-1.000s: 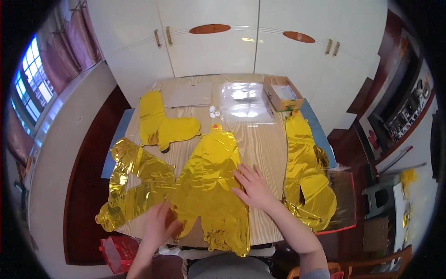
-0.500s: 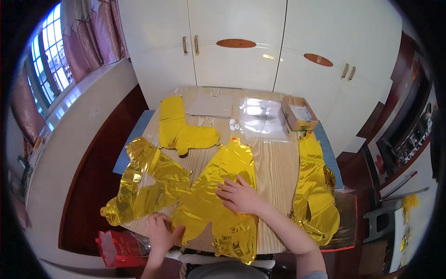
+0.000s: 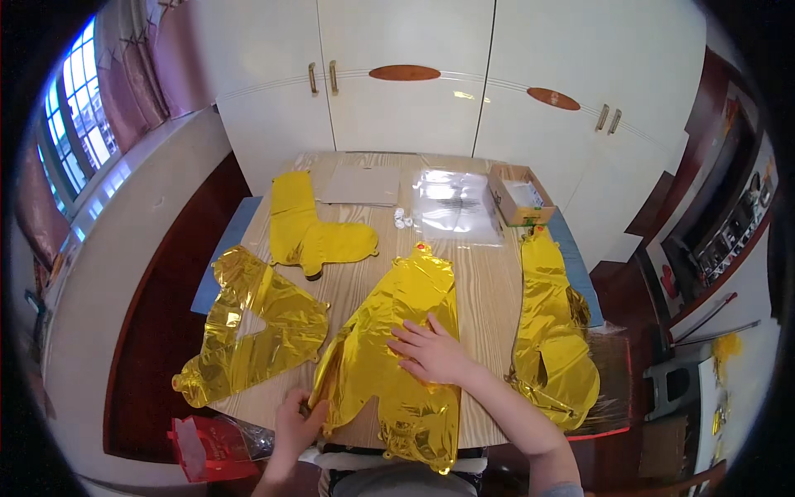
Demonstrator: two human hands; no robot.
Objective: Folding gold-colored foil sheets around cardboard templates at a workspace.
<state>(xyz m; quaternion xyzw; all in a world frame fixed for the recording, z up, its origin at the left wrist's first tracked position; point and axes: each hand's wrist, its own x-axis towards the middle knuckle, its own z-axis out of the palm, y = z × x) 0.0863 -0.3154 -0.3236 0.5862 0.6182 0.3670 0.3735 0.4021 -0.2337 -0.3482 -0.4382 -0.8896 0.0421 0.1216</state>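
Note:
In front of me a deflated gold foil balloon (image 3: 414, 306) lies flat, its lower part notched and a small red spot at its top end. My right hand (image 3: 429, 351) rests on its middle, fingers spread and open. My left hand (image 3: 300, 421) is closed at the balloon's lower left edge, which curls up between thumb and fingers. To the left lies another flat gold foil balloon (image 3: 286, 331), with a small opening in it. Behind that is a boot-shaped gold foil balloon (image 3: 302, 228). A long gold foil balloon (image 3: 546, 331) lies along the table's right side.
Along the table's far side are a grey-beige card (image 3: 363, 185), several small white pieces (image 3: 402, 219), clear plastic sheets (image 3: 455, 207) and an open cardboard box (image 3: 520, 195). A red bag (image 3: 211, 447) lies below the table's left front edge. White cabinets (image 3: 406, 116) stand behind.
My left hand has moved slightly right, and the middle balloon's left edge is now raised and curled, apart from the left balloon. My right hand stays flat. The whole view has shifted slightly.

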